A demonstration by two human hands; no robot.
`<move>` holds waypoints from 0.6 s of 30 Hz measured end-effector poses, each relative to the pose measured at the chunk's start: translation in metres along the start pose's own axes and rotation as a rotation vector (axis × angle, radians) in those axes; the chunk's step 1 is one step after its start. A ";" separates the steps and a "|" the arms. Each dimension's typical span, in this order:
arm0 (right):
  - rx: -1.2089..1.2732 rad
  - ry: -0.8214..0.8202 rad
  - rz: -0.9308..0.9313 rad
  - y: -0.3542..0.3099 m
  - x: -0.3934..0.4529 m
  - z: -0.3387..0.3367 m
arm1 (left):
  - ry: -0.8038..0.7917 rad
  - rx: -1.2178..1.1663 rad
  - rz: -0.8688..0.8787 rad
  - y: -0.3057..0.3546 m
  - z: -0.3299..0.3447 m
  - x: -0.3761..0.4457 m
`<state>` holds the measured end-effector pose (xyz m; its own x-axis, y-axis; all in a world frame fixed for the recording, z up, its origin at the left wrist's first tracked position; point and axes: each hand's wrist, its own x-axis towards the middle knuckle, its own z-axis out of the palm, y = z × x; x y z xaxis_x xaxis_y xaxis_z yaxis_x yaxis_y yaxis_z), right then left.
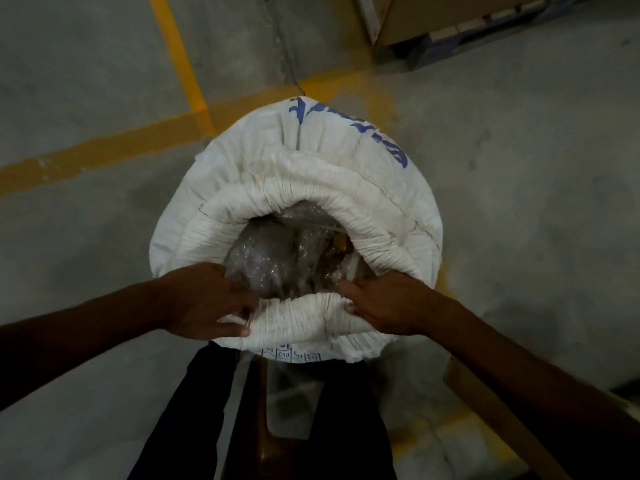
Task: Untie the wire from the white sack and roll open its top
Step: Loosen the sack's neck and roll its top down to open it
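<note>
The white sack (pixel 249 161) with blue lettering stands on the floor right in front of me, seen from above. Its top is rolled outward into a thick ring, the rolled rim (pixel 346 202), and the mouth is wide. Inside lies a clear plastic liner (pixel 273 254) over greyish contents. My left hand (pixel 211 299) grips the near rim at its left side, fingers inside and thumb over the roll. My right hand (pixel 388 303) grips the same near rim at the right. No wire is visible.
Grey concrete floor (pixel 86 64) with yellow painted lines (pixel 104 147) lies behind and left of the sack. A cardboard box on a blue pallet (pixel 467 26) stands at the far right. A tan board (pixel 491 407) sits by my right leg. My dark trousers are below the sack.
</note>
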<state>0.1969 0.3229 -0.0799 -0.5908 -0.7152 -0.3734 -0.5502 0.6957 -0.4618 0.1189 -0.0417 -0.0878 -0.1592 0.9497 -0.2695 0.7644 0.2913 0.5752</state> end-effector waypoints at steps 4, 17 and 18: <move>-0.208 0.359 0.069 -0.011 -0.011 0.026 | 0.135 0.054 -0.184 0.016 0.021 -0.008; -0.262 0.735 0.141 -0.040 -0.018 0.040 | 0.636 0.266 -0.092 0.048 0.027 -0.031; -0.255 0.724 0.121 -0.041 -0.021 0.042 | 0.614 0.275 -0.094 0.050 0.032 -0.035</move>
<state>0.2565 0.3063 -0.0869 -0.8453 -0.4721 0.2501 -0.5244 0.8228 -0.2193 0.1825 -0.0646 -0.0746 -0.4967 0.8381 0.2257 0.8482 0.4135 0.3311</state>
